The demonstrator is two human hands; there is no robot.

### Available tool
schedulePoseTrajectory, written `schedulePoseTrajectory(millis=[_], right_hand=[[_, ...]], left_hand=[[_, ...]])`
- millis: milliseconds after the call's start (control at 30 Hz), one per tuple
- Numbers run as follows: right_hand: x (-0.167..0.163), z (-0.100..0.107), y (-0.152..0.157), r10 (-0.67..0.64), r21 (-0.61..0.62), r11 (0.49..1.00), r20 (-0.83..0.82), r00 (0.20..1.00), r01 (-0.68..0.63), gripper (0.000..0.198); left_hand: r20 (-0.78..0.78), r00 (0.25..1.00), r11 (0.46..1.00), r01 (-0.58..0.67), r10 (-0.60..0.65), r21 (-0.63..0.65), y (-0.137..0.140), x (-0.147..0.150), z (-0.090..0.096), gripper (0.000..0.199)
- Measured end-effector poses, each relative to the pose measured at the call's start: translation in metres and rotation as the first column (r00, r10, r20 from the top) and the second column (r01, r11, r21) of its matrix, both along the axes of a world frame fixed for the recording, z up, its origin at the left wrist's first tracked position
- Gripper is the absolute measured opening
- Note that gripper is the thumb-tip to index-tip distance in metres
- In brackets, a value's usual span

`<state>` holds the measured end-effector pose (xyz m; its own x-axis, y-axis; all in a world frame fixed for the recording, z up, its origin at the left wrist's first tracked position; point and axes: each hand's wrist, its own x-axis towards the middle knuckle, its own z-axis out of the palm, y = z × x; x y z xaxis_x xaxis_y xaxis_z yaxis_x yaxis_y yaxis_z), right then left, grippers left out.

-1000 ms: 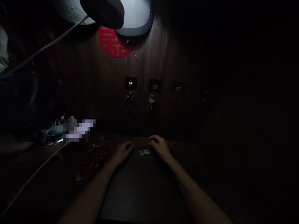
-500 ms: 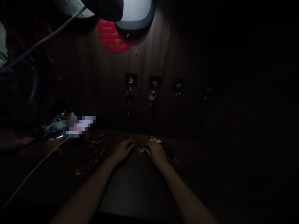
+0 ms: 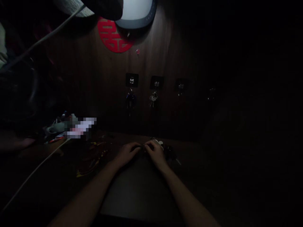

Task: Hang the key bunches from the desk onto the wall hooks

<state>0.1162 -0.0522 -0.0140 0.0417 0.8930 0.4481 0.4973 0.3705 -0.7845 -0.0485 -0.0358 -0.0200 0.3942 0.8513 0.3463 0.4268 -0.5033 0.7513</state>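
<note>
My left hand (image 3: 129, 153) and my right hand (image 3: 155, 153) meet fingertip to fingertip low over the dark table. The right fingers are pinched where a bunch of keys (image 3: 161, 143) lies under and behind the hand; its ring and a pale round tag show past the knuckles. My left thumb and forefinger are closed against the right fingertips. What lies between them is small and dark, and I cannot make it out. Just right of my right hand sits a dark key fob (image 3: 169, 150) with a key blade (image 3: 178, 161) sticking out.
Two bunches of keys (image 3: 130, 97) (image 3: 153, 98) hang from wall hooks (image 3: 132, 80). A brown and yellow item (image 3: 92, 164) lies left of my left arm. A pale cable (image 3: 35, 170) crosses the left side. A lamp (image 3: 136, 14) lights the wall from above.
My left hand has moved right, and its fingertips now meet the right ones. My right fingers have drawn into a pinch; the key blades beside them no longer show.
</note>
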Motion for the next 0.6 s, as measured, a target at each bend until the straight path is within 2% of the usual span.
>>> schedulePoseTrajectory(millis=[133, 267, 600], right_hand=[[-0.0037, 0.0012, 0.0, 0.014, -0.073, 0.997, -0.163, 0.987, -0.026, 0.013], [-0.0051, 0.0001, 0.0008, 0.023, -0.096, 0.994, -0.254, 0.967, -0.049, 0.015], [-0.005, -0.0035, 0.0028, 0.031, -0.044, 0.998, -0.209, 0.977, -0.041, 0.012]], left_hand=[[0.048, 0.999, 0.999, 0.019, -0.017, -0.038, -0.0011, 0.003, 0.0015, 0.027], [0.079, 0.997, 0.998, 0.003, 0.002, -0.063, -0.0005, 0.0044, 0.0017, 0.026], [0.09, 0.996, 0.997, 0.016, -0.01, -0.072, 0.0006, 0.0047, 0.0008, 0.026]])
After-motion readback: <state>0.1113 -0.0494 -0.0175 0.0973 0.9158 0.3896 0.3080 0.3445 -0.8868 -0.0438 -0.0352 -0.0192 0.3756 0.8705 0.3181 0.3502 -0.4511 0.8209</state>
